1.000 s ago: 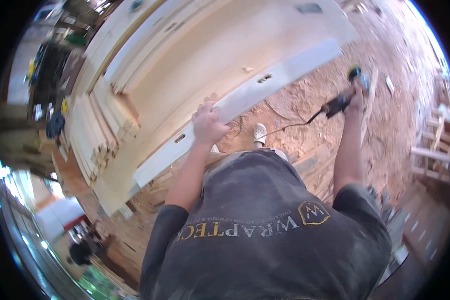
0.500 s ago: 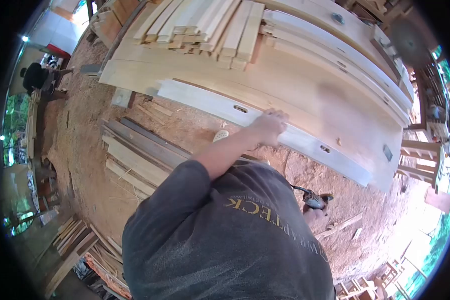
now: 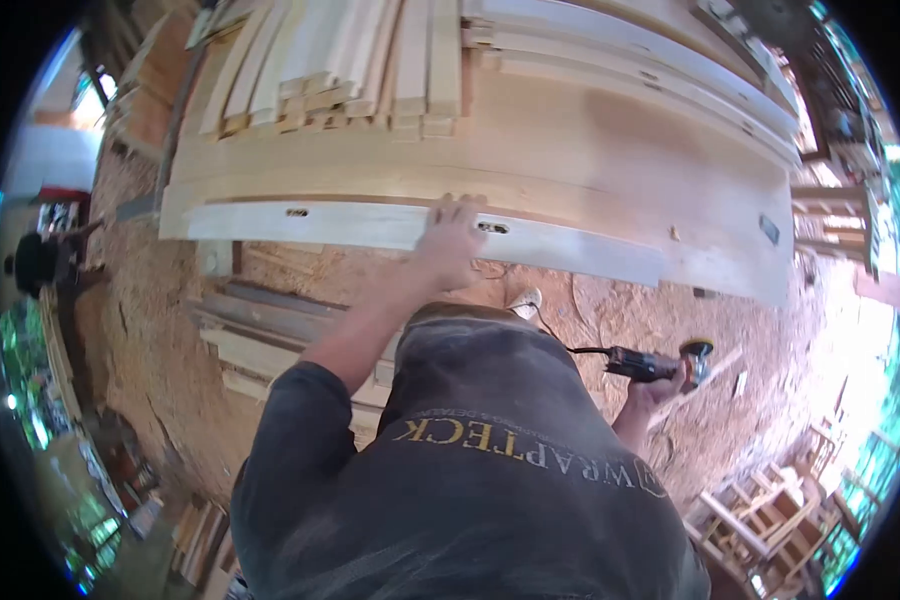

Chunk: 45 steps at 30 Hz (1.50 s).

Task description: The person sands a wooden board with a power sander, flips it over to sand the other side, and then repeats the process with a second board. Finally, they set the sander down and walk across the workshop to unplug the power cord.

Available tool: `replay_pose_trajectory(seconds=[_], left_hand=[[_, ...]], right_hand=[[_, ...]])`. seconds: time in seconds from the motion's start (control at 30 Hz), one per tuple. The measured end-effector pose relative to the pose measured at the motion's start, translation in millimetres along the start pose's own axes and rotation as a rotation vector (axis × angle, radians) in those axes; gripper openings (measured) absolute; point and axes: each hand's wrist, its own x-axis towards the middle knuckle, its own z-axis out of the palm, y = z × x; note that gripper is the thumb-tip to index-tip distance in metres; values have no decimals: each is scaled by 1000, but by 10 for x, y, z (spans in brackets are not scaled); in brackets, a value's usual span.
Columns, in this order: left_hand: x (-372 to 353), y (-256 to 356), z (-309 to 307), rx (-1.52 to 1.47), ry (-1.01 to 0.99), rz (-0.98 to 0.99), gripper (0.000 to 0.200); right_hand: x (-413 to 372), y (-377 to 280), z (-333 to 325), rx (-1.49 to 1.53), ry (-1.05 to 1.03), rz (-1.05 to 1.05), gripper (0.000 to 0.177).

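A long pale wooden board (image 3: 570,245) with slots cut in its face lies along the near edge of the worktable. My left hand (image 3: 452,240) grips it across its width, fingers over the top, just left of one slot (image 3: 492,228). Off to my right, away from the table, my right hand (image 3: 660,388) is closed around a corded power tool (image 3: 645,364), which looks like an angle grinder with a round disc (image 3: 697,348) facing outward. Its black cable runs back toward my body.
Stacked timber strips (image 3: 320,70) and more slotted boards (image 3: 610,60) lie on the worktable (image 3: 570,150). Planks (image 3: 270,325) rest on the dirt floor at my left. Wooden frames (image 3: 770,510) stand at lower right. Another person (image 3: 38,262) is at the far left.
The slotted board has slid left along the table with my left hand on it. My right hand and the power tool have come further into sight at the right. The view has turned.
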Motion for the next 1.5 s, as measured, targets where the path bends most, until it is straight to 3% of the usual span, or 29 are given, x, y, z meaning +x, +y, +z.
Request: replay_pose_trajectory(seconds=[0.1,0.17,0.2,0.27,0.33,0.4,0.47,0.53,0.57,0.7,1.1,1.5], left_hand=[[390,525,389,-54,125,174,35],[562,790,658,67,106,56,25],[591,828,695,39,79,98,25],[641,714,600,52,-48,93,19],[571,613,473,66,-57,163,19],[530,512,253,85,-52,222,19],[387,450,2,108,-215,161,23],[256,408,-35,134,-248,161,25],[237,384,-41,153,-260,124,27],[271,360,-17,108,-381,97,26],[335,369,-87,139,-327,140,26],[320,336,-66,110,-338,166,28]], right_hand=[[-261,-81,456,-61,-135,-13,23],[-312,-143,668,-159,-161,-38,22],[-290,-166,642,-218,-175,-41,22],[-589,-208,1161,-458,63,-174,20],[-612,-310,1164,-488,-77,-132,26],[-713,-416,1235,-562,-78,-126,25],[-761,-454,1241,-634,-83,-113,24],[-823,-470,1275,-896,-206,-75,28],[-928,-519,1347,-989,-171,76,31],[-1148,-393,1499,-1017,-216,-9,34],[-1014,-318,1466,-1126,-223,97,48],[-1000,-375,1545,-1218,-188,71,45]])
